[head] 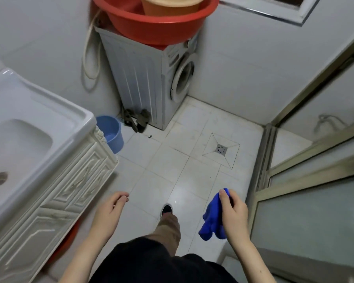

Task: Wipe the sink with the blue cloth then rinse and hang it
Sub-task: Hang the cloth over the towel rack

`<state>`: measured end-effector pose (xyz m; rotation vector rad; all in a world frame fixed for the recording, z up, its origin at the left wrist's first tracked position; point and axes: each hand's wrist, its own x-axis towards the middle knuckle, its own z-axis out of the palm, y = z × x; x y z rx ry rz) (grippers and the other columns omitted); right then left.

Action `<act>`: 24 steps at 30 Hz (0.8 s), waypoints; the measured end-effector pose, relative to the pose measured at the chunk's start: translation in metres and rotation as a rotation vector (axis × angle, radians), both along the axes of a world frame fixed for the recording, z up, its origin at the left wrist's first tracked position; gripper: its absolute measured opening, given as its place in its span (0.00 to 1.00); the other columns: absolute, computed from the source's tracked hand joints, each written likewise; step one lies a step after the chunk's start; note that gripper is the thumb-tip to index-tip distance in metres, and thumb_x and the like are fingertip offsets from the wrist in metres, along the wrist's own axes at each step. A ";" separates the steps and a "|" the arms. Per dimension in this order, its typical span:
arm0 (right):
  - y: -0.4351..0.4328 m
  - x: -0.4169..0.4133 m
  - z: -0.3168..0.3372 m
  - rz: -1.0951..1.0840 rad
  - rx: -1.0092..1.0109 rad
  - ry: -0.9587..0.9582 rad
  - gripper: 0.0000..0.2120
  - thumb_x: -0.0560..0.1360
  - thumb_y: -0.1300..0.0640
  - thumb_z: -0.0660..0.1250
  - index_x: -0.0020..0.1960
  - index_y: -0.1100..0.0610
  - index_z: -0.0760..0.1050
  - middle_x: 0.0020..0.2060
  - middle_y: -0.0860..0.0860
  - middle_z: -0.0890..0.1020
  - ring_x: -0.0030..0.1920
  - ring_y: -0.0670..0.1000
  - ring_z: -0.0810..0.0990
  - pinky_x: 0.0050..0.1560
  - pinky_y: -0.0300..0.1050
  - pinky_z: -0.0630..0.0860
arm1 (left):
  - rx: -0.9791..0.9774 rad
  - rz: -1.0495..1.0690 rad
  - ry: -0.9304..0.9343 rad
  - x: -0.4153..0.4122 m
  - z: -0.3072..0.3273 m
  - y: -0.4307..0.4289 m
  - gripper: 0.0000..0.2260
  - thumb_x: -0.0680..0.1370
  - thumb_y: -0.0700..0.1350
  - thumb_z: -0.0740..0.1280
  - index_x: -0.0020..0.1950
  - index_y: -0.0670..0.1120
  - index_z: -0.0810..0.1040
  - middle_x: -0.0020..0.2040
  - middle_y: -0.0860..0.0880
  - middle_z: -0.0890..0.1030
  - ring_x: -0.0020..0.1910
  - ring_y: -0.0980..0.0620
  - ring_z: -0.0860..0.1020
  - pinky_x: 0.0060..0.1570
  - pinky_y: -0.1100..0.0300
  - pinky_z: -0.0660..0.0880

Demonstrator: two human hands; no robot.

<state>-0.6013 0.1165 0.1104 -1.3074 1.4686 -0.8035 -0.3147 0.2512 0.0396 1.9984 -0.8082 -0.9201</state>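
- The sink (49,111) sits left, not yet wiped (so I judge).
- Your left grip (108,213) hangs loosely curled, empty.
- Your right grip (233,213) pinches the blue cloth (212,219), well apart from the sink; next, carry it there.

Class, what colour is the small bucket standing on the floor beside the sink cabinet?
Light blue. The bucket shows best in the head view, the only one.
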 end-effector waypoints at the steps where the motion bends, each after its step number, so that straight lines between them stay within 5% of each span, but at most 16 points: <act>1: -0.018 0.010 -0.002 0.008 0.017 -0.006 0.16 0.81 0.61 0.61 0.36 0.66 0.67 0.28 0.52 0.70 0.27 0.45 0.67 0.30 0.32 0.67 | 0.013 -0.009 0.010 0.005 -0.002 -0.016 0.08 0.77 0.55 0.60 0.50 0.60 0.78 0.50 0.57 0.83 0.55 0.55 0.80 0.59 0.51 0.75; 4: -0.071 0.041 -0.003 0.048 0.040 -0.010 0.15 0.81 0.60 0.61 0.37 0.64 0.70 0.27 0.47 0.73 0.29 0.43 0.69 0.33 0.37 0.67 | 0.014 -0.011 0.034 0.024 0.000 -0.071 0.08 0.76 0.54 0.59 0.49 0.62 0.77 0.51 0.57 0.82 0.55 0.55 0.79 0.59 0.51 0.75; 8: -0.145 0.082 0.014 0.177 0.022 0.015 0.12 0.82 0.58 0.60 0.46 0.57 0.81 0.40 0.47 0.85 0.40 0.45 0.80 0.41 0.41 0.75 | -0.065 0.022 0.028 0.058 0.027 -0.149 0.09 0.75 0.54 0.59 0.49 0.59 0.78 0.50 0.57 0.82 0.55 0.57 0.79 0.58 0.53 0.75; 12: -0.221 0.127 0.042 0.274 -0.050 0.000 0.15 0.81 0.61 0.61 0.39 0.51 0.77 0.30 0.38 0.79 0.32 0.39 0.74 0.35 0.31 0.68 | -0.119 0.082 -0.027 0.087 0.051 -0.209 0.08 0.80 0.47 0.61 0.50 0.57 0.79 0.50 0.57 0.82 0.54 0.59 0.79 0.54 0.58 0.74; 18: -0.348 0.197 0.027 0.465 -0.020 0.004 0.14 0.82 0.59 0.60 0.39 0.58 0.75 0.28 0.46 0.75 0.31 0.44 0.71 0.37 0.43 0.69 | -0.064 0.318 -0.018 0.110 0.027 -0.264 0.09 0.81 0.42 0.62 0.50 0.54 0.81 0.49 0.55 0.84 0.52 0.63 0.80 0.55 0.58 0.74; 22: -0.413 0.254 0.020 0.693 0.027 0.005 0.16 0.82 0.63 0.57 0.36 0.63 0.66 0.20 0.46 0.74 0.23 0.41 0.73 0.29 0.33 0.69 | -0.027 0.624 0.054 0.109 0.006 -0.285 0.11 0.76 0.53 0.61 0.48 0.52 0.82 0.46 0.52 0.84 0.48 0.57 0.81 0.56 0.50 0.76; 24: -0.435 0.278 0.013 0.827 0.029 0.043 0.18 0.81 0.54 0.59 0.36 0.64 0.67 0.24 0.54 0.78 0.31 0.53 0.81 0.33 0.44 0.76 | -0.008 0.821 0.086 0.105 0.009 -0.293 0.15 0.71 0.60 0.61 0.46 0.52 0.81 0.44 0.50 0.84 0.46 0.49 0.81 0.54 0.47 0.75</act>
